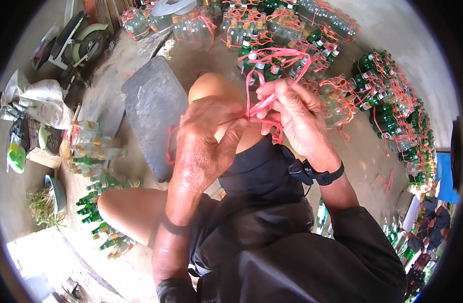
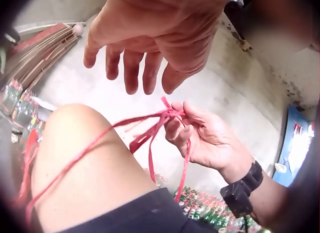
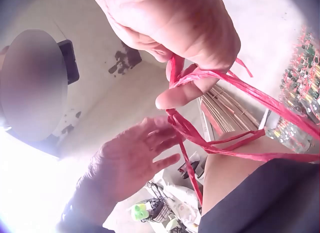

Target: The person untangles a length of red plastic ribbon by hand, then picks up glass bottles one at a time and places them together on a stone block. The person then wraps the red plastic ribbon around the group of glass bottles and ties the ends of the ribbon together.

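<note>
Pink plastic string [image 1: 264,104], knotted and looped, is pinched between the thumb and fingers of my right hand [image 1: 302,118] above the bare knee. Several strands and loops hang from the knot [image 2: 172,113] in the left wrist view. My left hand [image 1: 203,139] is beside the string, its fingers extended and loosely spread. In the left wrist view that left hand [image 2: 155,37] hovers over the knot with nothing in its grasp. From the right wrist, string [image 3: 240,87] runs out of the right hand's fingers [image 3: 180,95], and the left hand's fingertips overlap the strands.
Bundles of glass bottles [image 1: 385,108] tied with pink string stand along the wall and at the back. Loose bottles [image 1: 102,184] are on the left. A dark slab [image 1: 155,111] lies ahead of the knees; a wheeled machine [image 1: 82,48] stands behind it.
</note>
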A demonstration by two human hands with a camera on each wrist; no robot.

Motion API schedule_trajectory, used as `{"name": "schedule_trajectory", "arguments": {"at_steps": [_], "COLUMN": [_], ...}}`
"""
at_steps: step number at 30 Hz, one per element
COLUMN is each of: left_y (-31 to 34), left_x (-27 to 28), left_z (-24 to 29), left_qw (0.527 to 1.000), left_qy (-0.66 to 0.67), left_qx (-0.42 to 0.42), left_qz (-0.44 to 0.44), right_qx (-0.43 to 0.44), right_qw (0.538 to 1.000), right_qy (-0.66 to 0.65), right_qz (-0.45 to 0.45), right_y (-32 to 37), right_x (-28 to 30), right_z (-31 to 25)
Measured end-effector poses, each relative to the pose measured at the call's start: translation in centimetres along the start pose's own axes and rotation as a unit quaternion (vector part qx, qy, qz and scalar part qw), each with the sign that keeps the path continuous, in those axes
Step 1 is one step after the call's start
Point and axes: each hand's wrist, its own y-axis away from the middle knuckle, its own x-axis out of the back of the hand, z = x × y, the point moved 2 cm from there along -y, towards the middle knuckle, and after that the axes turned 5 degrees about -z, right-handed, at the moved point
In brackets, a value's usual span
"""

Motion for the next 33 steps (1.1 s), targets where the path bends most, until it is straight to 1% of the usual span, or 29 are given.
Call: {"name": "schedule_trajectory", "arguments": {"at_steps": [1, 3, 5, 7, 9, 10, 12, 14, 16, 19, 25, 27, 33], "left_y": [0.2, 0.5, 0.9, 1.2, 1.3, 1.3, 1.5, 1.7, 2.1, 2.3, 2.5, 2.5, 3.0], "left_x": [0.0, -0.3, -0.9, -1.1, -1.0, -1.0, -0.9, -0.9, -0.9, -0.8, -0.8, -0.8, -0.8], "left_z": [0.0, 0.0, -0.5, -0.8, -0.9, -0.9, -1.1, -1.2, -1.5, -1.4, -1.3, -1.2, -1.3], "left_qw": [1.000, 0.996, 0.997, 0.995, 0.994, 0.993, 0.992, 0.992, 0.976, 0.968, 0.971, 0.968, 0.963], "left_qy": [-0.002, 0.018, 0.019, 0.048, 0.049, 0.052, 0.062, 0.073, 0.118, 0.137, 0.131, 0.139, 0.164], "left_qx": [0.003, 0.070, 0.068, 0.084, 0.092, 0.099, 0.100, 0.102, 0.174, 0.200, 0.196, 0.204, 0.211], "left_qz": [0.001, -0.052, -0.040, -0.028, -0.033, -0.039, -0.036, -0.034, -0.048, -0.058, -0.048, -0.047, -0.025], "right_qx": [-0.003, -0.002, -0.005, -0.008, 0.033, 0.032, 0.035, 0.039, 0.046, 0.056, 0.045, 0.063, 0.067], "right_qw": [1.000, 0.999, 0.998, 0.996, 0.988, 0.988, 0.994, 0.993, 0.992, 0.989, 0.992, 0.992, 0.992], "right_qy": [-0.001, 0.023, 0.030, 0.037, 0.138, 0.138, 0.093, 0.102, 0.110, 0.135, 0.113, 0.105, 0.098], "right_qz": [-0.002, -0.042, -0.058, -0.074, -0.060, -0.061, -0.035, -0.038, -0.042, -0.027, -0.036, -0.035, -0.030], "right_y": [0.0, -0.1, -0.3, -0.4, -0.4, -0.4, -0.4, -0.4, -0.4, -0.3, -0.3, -0.2, -0.1], "right_x": [0.0, 0.0, 0.3, 0.2, 0.2, 0.1, 0.0, 0.0, 0.0, 0.1, 0.6, 0.6, 0.7], "right_z": [0.1, 0.2, 0.3, 0.5, 0.3, 0.3, 0.3, 0.1, -0.1, -0.4, -0.4, -0.2, -0.3]}}
